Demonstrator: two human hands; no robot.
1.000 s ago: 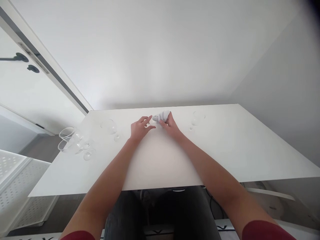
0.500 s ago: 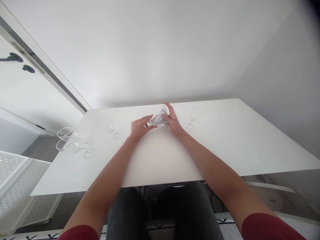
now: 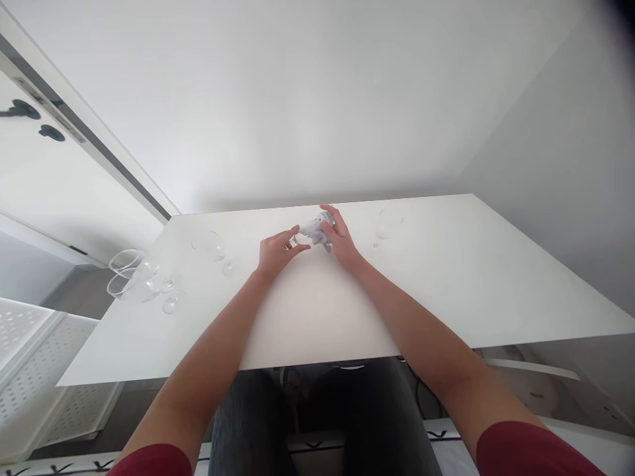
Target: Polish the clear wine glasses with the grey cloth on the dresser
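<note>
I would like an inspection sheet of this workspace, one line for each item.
Surface: white rectangular table, matte.
Job's things: small clear stemmed glass lying between the hands, with a crumpled grey-white cloth pressed on it.
Clutter: clear wine glass lying left of the hands; two clear wine glasses lying at the left edge; clear wine glass on the right.
Grippers: left hand pinches the stem end; right hand closes on the cloth.
Cables: dark cable under the table.
Surroundings: white perforated shelf left; white walls.
</note>
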